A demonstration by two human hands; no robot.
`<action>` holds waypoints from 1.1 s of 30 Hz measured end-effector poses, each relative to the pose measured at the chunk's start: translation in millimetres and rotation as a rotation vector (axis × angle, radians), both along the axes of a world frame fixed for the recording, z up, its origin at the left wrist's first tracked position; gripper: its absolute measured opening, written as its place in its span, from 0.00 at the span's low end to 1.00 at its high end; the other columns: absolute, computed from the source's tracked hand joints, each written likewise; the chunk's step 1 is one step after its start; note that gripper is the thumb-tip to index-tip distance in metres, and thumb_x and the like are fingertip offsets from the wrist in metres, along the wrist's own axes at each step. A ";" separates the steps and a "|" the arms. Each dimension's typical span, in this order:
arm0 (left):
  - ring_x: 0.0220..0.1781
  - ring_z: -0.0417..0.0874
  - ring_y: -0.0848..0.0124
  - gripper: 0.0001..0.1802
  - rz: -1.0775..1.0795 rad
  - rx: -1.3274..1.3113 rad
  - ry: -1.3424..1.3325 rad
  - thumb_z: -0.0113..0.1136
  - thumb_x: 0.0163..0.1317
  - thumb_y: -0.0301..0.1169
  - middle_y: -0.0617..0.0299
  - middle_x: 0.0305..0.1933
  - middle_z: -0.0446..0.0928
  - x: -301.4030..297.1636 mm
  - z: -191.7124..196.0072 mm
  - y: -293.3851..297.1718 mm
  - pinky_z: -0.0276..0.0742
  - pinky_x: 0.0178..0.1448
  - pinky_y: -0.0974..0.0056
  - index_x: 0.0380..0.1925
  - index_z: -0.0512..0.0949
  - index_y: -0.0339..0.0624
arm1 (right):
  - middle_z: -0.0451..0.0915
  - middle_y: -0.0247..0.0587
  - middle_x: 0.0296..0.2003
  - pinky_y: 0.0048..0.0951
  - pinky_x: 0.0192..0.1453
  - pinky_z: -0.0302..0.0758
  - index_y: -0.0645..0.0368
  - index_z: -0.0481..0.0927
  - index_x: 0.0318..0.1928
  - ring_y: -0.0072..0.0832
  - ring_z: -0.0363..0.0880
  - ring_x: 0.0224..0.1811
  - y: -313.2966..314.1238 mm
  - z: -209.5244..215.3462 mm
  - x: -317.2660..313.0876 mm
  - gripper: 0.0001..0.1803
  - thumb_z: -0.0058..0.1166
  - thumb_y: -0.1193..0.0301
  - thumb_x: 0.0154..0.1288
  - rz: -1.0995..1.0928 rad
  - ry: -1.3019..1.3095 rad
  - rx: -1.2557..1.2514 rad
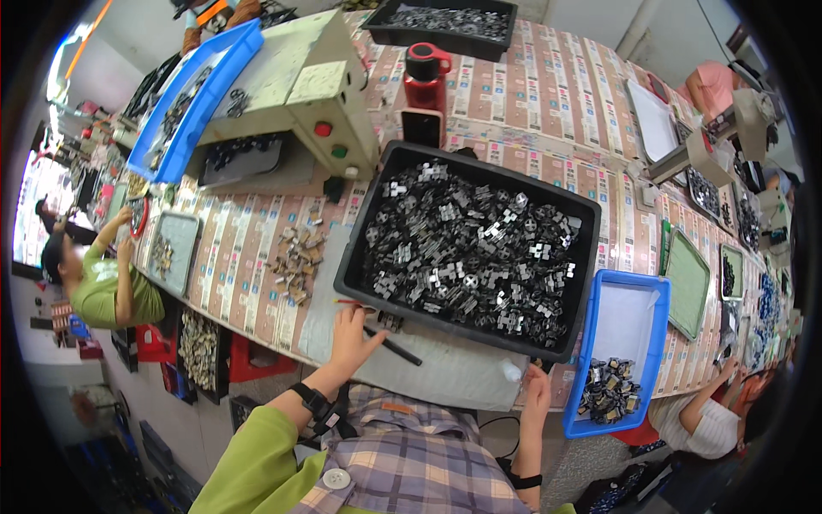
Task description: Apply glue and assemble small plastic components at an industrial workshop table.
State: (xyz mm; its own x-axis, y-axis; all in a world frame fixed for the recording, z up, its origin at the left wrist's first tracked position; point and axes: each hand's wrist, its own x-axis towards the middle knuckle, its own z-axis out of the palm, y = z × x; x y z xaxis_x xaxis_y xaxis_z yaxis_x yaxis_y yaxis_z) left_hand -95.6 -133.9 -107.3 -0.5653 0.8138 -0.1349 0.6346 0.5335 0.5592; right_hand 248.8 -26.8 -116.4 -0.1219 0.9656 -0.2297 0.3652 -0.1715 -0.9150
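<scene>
My left hand [349, 336], fingers spread, rests by the pen [390, 344]: light, stiff, likely best pinched mid-shaft; right hand [537, 394]: grip unclear.

At frame centre a black tray [360, 257] of small metal parts sits on the worktop [548, 94]; the left hand [351, 334] rests by its lower-left corner, beside a black pen [396, 349].

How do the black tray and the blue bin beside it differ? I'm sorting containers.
The black tray is larger and heaped across with small metal parts; the blue bin is narrower, with parts only at its near end and its white floor bare. Both are open rectangular containers on the table.
</scene>
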 end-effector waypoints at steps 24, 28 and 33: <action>0.45 0.63 0.55 0.26 -0.477 0.346 0.268 0.64 0.38 0.45 0.54 0.41 0.66 -18.3 -49.7 -9.1 0.56 0.51 0.54 0.35 0.71 0.43 | 0.74 0.47 0.36 0.36 0.47 0.65 0.65 0.73 0.40 0.41 0.70 0.42 -33.2 -77.9 -40.3 0.20 0.60 0.69 0.47 -0.190 -0.453 0.646; 0.45 0.65 0.56 0.26 -0.435 0.516 0.223 0.64 0.41 0.41 0.54 0.42 0.67 -38.0 -30.4 -30.7 0.59 0.49 0.57 0.40 0.71 0.43 | 0.76 0.47 0.34 0.31 0.43 0.68 0.67 0.71 0.42 0.34 0.74 0.38 -41.7 -70.2 -65.0 0.19 0.58 0.69 0.52 -0.207 -0.186 0.571; 0.39 0.69 0.61 0.07 -0.275 0.636 0.029 0.59 0.49 0.31 0.58 0.33 0.71 -84.4 -23.0 -82.9 0.64 0.43 0.62 0.26 0.76 0.40 | 0.77 0.46 0.33 0.28 0.40 0.69 0.68 0.69 0.44 0.31 0.75 0.36 -64.4 -68.6 -104.8 0.20 0.55 0.68 0.55 -0.234 0.003 0.558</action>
State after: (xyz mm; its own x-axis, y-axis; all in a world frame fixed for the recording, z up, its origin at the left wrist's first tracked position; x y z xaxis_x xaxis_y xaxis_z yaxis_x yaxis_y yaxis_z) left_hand -180.0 -216.8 -130.4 -0.3237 0.8441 0.4275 0.7192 -0.0741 0.6909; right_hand 143.9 -91.2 -185.0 0.1087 0.9415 0.3191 0.3729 0.2590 -0.8910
